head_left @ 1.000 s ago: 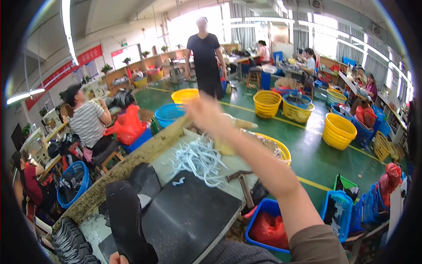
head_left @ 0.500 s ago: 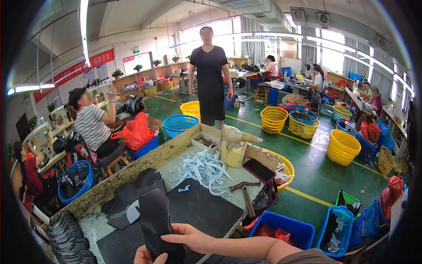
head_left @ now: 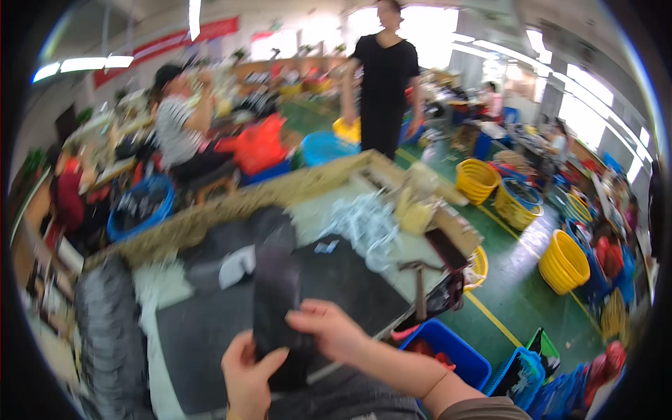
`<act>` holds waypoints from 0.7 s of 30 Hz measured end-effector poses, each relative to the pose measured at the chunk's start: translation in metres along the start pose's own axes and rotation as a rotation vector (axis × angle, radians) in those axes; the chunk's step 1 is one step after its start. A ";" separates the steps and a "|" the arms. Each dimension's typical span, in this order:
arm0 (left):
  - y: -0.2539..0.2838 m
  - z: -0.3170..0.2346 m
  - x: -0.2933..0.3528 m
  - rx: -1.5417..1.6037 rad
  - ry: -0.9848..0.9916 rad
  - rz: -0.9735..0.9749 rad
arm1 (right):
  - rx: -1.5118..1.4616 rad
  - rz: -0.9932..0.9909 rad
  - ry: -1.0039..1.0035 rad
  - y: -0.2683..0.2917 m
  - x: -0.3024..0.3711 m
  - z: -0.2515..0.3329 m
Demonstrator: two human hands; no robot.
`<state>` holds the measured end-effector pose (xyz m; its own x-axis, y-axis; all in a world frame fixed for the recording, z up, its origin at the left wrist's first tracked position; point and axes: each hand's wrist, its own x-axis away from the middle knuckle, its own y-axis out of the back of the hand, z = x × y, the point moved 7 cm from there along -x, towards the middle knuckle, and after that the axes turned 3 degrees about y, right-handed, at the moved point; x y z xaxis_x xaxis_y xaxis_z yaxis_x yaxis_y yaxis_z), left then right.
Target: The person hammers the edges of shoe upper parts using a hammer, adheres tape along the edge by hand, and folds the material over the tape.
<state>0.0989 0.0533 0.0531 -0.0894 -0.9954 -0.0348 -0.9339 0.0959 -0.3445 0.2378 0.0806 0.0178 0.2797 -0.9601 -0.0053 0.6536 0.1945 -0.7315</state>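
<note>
Both my hands grip a long black shoe-sole-shaped piece, upright over the worktable. My left hand pinches its lower left edge between thumb and fingers. On the right edge, higher up, my right hand is closed, thumb and fingers on the piece. Beneath it lies a black mat. Several loose black cut pieces, one with a whitish patch, rest behind it. A tangled pile of pale blue strips lies farther right. The picture is blurred by motion.
A hammer and a dark phone lie at the table's right. Overlapping black pieces line the left side. A raised wooden edge borders the back. A person in black stands beyond; baskets fill the floor.
The view has tilted downward and turned left, so the table and hands appear higher and farther right. The black piece stays in both hands; my left hand now shows more fully.
</note>
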 end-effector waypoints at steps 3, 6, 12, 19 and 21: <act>-0.010 0.002 -0.010 0.083 0.094 0.071 | 0.024 -0.064 0.040 0.002 -0.002 0.016; 0.007 0.012 -0.010 0.116 0.133 0.040 | -0.020 -0.098 -0.020 0.009 -0.008 0.000; 0.029 0.017 0.001 0.069 0.122 0.035 | -0.104 -0.053 -0.118 0.009 -0.014 -0.032; 0.089 -0.069 0.011 -1.271 -0.679 -0.446 | 0.693 -0.199 0.085 0.082 -0.020 -0.001; 0.141 -0.065 -0.004 -1.659 -0.729 -0.564 | 1.318 -0.303 0.341 0.107 -0.019 0.036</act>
<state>-0.0545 0.0710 0.0656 0.0320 -0.6682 -0.7433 -0.1812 -0.7353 0.6531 0.3275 0.1271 -0.0355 -0.0489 -0.9622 -0.2677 0.8832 -0.1668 0.4382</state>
